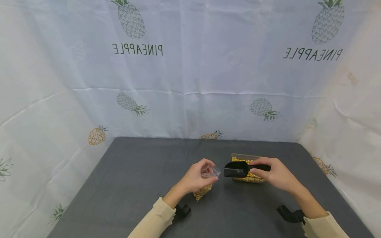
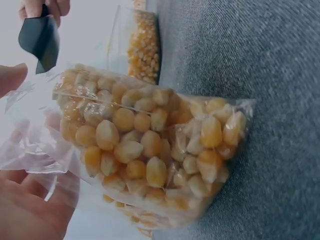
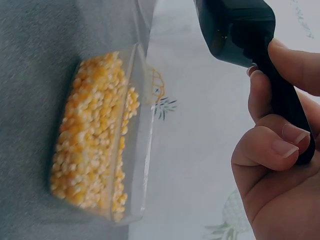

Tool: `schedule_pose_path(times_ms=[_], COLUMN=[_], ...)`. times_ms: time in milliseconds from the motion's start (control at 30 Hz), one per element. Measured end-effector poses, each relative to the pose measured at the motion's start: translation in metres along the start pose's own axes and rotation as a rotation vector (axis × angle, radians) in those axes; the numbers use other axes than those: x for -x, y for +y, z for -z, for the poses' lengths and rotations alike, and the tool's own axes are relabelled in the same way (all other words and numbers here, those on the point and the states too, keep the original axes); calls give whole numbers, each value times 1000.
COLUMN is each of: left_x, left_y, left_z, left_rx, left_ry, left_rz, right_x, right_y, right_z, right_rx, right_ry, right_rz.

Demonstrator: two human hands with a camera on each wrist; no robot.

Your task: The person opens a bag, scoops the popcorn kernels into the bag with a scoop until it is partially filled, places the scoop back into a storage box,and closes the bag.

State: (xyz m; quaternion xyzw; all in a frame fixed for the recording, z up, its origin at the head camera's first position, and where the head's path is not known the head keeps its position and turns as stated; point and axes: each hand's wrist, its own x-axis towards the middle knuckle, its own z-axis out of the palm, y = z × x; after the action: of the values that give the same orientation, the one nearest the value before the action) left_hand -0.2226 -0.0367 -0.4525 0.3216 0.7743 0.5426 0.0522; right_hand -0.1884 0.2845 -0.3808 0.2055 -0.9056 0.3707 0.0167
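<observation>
My left hand (image 1: 196,177) holds a clear plastic bag (image 2: 150,145) by its spread top, thumb on one side and fingers on the other. Corn kernels (image 2: 135,120) fill the lower part of the bag, whose bottom is at or near the tabletop. In my right hand (image 1: 276,173) is a black scoop (image 1: 236,169), gripped by its handle and raised just right of the bag's mouth. No kernels show inside the scoop. Behind and below it, a clear plastic box (image 3: 100,135) of yellow corn kernels stands on the table, partly hidden in the head view.
The grey table (image 1: 134,172) stretches out around the bag and box. A white cloth with pineapple prints (image 1: 184,66) hangs behind it and along both sides. Black wrist mounts (image 1: 290,215) stick out near both sleeves.
</observation>
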Motion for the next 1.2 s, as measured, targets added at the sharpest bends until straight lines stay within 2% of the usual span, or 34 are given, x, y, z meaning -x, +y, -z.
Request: schedule_pose_path(times_ms=[167, 367, 633, 767, 867, 1000, 1200], left_x=[1, 2, 3, 4, 4, 4, 4], left_y=[2, 5, 1, -3, -4, -4, -6], left_z=[1, 2, 1, 1, 4, 8, 13], left_rx=[12, 13, 31, 58, 59, 27, 34], left_ry=[31, 70, 185, 217, 214, 175, 105], left_rz=[-28, -48, -111, -100, -62, -14, -4], right_x=[5, 11, 19, 22, 23, 24, 28], right_y=[11, 26, 46, 55, 61, 67, 75], right_z=[2, 1, -5, -7, -9, -11, -16], right_rx=[1, 15, 78, 111, 135, 163, 218], right_ry=[17, 86, 149, 180, 203, 216, 248], right_rz=[-36, -74, -195, -215, -217, -225, -183])
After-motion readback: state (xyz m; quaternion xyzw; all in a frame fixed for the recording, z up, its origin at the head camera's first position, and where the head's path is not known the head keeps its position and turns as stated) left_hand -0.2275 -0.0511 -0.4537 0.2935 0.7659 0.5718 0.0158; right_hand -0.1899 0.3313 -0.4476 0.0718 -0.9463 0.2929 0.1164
